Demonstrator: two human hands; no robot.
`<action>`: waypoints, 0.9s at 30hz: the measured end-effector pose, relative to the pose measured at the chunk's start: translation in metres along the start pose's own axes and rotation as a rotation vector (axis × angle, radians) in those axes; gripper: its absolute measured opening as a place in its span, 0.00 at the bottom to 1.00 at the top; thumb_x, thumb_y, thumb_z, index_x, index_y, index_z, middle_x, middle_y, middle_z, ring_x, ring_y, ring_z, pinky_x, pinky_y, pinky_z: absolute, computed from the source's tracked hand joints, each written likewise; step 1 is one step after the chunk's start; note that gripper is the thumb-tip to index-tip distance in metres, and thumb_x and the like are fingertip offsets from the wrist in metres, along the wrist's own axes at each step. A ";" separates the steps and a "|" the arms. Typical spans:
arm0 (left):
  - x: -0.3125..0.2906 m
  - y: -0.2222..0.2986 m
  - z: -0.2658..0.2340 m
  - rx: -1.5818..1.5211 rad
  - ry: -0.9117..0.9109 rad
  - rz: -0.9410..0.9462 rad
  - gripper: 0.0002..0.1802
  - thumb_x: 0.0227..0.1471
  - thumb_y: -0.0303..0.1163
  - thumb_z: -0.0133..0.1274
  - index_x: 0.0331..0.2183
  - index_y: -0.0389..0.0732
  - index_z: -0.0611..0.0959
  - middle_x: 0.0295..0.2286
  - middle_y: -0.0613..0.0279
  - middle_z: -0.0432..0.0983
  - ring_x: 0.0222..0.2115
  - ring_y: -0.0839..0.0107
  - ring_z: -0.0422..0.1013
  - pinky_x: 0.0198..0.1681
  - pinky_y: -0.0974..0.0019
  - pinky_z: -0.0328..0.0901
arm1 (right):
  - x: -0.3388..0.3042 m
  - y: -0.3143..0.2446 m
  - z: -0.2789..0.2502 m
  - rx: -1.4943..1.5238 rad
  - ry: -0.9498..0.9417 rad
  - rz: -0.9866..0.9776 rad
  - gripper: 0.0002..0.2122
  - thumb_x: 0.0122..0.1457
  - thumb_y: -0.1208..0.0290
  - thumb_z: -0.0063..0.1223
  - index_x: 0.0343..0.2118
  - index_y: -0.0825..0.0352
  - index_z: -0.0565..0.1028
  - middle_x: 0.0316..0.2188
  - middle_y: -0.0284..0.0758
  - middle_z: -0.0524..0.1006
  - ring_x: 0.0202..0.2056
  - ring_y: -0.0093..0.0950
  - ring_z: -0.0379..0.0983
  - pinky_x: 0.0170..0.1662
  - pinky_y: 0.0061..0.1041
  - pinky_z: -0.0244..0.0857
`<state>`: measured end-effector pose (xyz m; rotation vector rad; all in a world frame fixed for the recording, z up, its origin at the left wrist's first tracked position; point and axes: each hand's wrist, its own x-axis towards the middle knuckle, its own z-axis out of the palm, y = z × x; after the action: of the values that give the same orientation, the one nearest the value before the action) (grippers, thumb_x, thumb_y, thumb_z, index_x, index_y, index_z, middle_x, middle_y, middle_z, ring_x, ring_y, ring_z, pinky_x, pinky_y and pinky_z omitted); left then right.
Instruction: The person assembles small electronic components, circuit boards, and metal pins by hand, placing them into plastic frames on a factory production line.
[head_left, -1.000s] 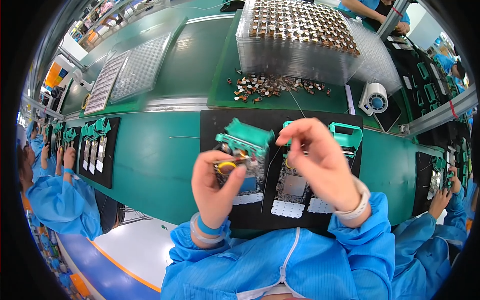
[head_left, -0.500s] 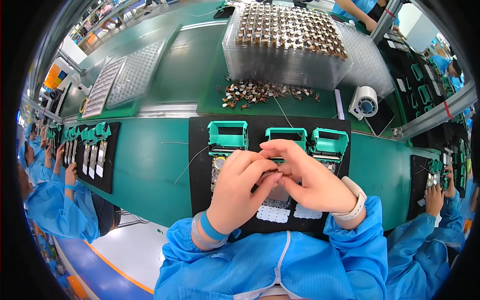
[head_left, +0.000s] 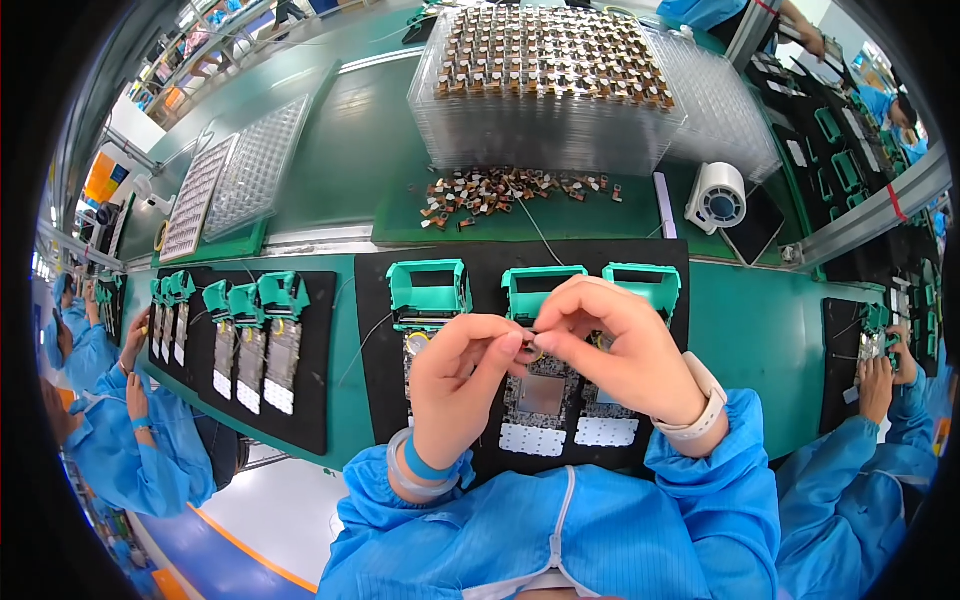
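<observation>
My left hand [head_left: 455, 385] and my right hand [head_left: 612, 345] meet fingertip to fingertip, each in a pinch. Between them is something small and dark, too tiny to name. They are above the middle circuit board [head_left: 540, 394], which has a silver square plate and a white dotted strip at its near end. A teal plastic housing [head_left: 530, 288] is at that board's far end. To the left stands another teal housing [head_left: 428, 286] with its board partly behind my left hand. A third teal housing [head_left: 645, 285] is on the right, its board partly covered by my right hand.
Under the boards lies a black mat [head_left: 375, 355]. Beyond it are a pile of small flex parts [head_left: 480, 192], stacked clear trays [head_left: 540, 130] and a white fan [head_left: 718, 200]. Another black mat [head_left: 315, 350] with several boards is at left. Co-workers sit on both sides.
My hands have turned outward and drawn slightly apart, showing more of the middle board. The mat of boards at left has come closer to mine. The view has shifted slightly.
</observation>
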<state>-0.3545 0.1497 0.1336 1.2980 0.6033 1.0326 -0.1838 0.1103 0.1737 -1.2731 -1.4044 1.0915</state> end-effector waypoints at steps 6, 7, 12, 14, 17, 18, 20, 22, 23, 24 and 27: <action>0.001 0.001 0.000 0.061 0.064 0.129 0.04 0.56 0.20 0.47 0.35 0.32 0.75 0.29 0.63 0.72 0.28 0.79 0.71 0.31 0.77 0.68 | 0.001 -0.004 0.010 0.059 -0.045 -0.032 0.06 0.53 0.78 0.57 0.34 0.70 0.73 0.29 0.32 0.72 0.26 0.20 0.71 0.28 0.18 0.65; 0.001 0.003 0.002 -0.013 0.080 0.101 0.03 0.56 0.20 0.48 0.34 0.33 0.75 0.29 0.64 0.72 0.28 0.79 0.70 0.31 0.77 0.67 | 0.001 0.000 0.011 -0.006 0.010 -0.068 0.06 0.53 0.79 0.57 0.34 0.71 0.73 0.29 0.32 0.73 0.26 0.20 0.72 0.28 0.18 0.65; -0.003 0.019 -0.007 0.501 -0.002 -0.288 0.12 0.51 0.32 0.56 0.35 0.36 0.73 0.28 0.62 0.72 0.22 0.75 0.70 0.26 0.74 0.66 | 0.002 0.005 0.002 0.012 0.189 -0.128 0.05 0.51 0.83 0.55 0.32 0.72 0.75 0.29 0.32 0.76 0.28 0.19 0.73 0.30 0.16 0.66; -0.014 0.010 -0.008 1.008 -0.197 -0.080 0.24 0.42 0.40 0.64 0.37 0.37 0.73 0.27 0.58 0.72 0.22 0.70 0.71 0.26 0.70 0.66 | 0.000 0.000 -0.005 -0.009 0.193 -0.082 0.05 0.51 0.83 0.56 0.32 0.72 0.75 0.29 0.32 0.76 0.28 0.19 0.73 0.30 0.16 0.66; -0.018 0.000 0.001 1.075 -0.177 0.029 0.32 0.34 0.44 0.67 0.37 0.36 0.72 0.25 0.56 0.71 0.22 0.63 0.70 0.26 0.62 0.65 | 0.000 -0.002 -0.008 -0.050 0.215 -0.049 0.05 0.52 0.82 0.56 0.32 0.71 0.75 0.27 0.32 0.77 0.27 0.18 0.73 0.30 0.16 0.66; -0.018 -0.003 0.004 1.093 -0.147 0.077 0.32 0.34 0.44 0.67 0.37 0.35 0.72 0.25 0.57 0.70 0.22 0.61 0.69 0.26 0.61 0.65 | 0.001 0.000 -0.009 -0.078 0.238 -0.080 0.05 0.52 0.82 0.55 0.33 0.71 0.75 0.28 0.32 0.77 0.27 0.18 0.73 0.31 0.17 0.66; -0.018 -0.009 0.008 1.025 -0.121 0.101 0.33 0.34 0.44 0.68 0.37 0.33 0.71 0.23 0.57 0.69 0.22 0.59 0.68 0.25 0.61 0.64 | 0.001 0.002 -0.011 -0.103 0.258 -0.111 0.05 0.52 0.82 0.55 0.33 0.71 0.76 0.28 0.33 0.77 0.27 0.19 0.73 0.31 0.17 0.66; -0.014 -0.008 0.009 0.887 -0.232 -0.107 0.33 0.38 0.40 0.66 0.40 0.31 0.69 0.26 0.49 0.72 0.27 0.51 0.71 0.29 0.55 0.66 | 0.003 0.003 -0.011 -0.133 0.264 -0.154 0.06 0.52 0.83 0.54 0.34 0.70 0.76 0.30 0.34 0.76 0.28 0.21 0.74 0.31 0.18 0.67; -0.013 -0.009 0.010 0.867 -0.252 -0.114 0.30 0.40 0.37 0.64 0.41 0.32 0.70 0.26 0.48 0.73 0.28 0.48 0.72 0.30 0.56 0.67 | 0.003 0.003 -0.012 -0.132 0.261 -0.152 0.06 0.52 0.83 0.54 0.34 0.70 0.76 0.30 0.34 0.76 0.28 0.21 0.74 0.31 0.18 0.67; -0.011 -0.009 0.009 0.866 -0.250 -0.118 0.30 0.40 0.37 0.64 0.41 0.32 0.70 0.26 0.48 0.73 0.28 0.48 0.72 0.30 0.56 0.67 | 0.004 0.004 -0.013 -0.180 0.239 -0.183 0.07 0.52 0.83 0.54 0.34 0.70 0.76 0.30 0.35 0.76 0.28 0.22 0.74 0.31 0.18 0.67; -0.010 -0.016 0.009 0.426 -0.085 -0.210 0.22 0.44 0.27 0.60 0.41 0.35 0.69 0.30 0.52 0.75 0.35 0.58 0.75 0.33 0.62 0.69 | 0.002 0.000 -0.016 -0.248 0.188 -0.194 0.08 0.50 0.83 0.54 0.35 0.69 0.76 0.31 0.36 0.76 0.30 0.26 0.74 0.32 0.21 0.67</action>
<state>-0.3472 0.1373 0.1183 1.5992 0.9069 0.6918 -0.1683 0.1132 0.1772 -1.3423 -1.5162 0.6650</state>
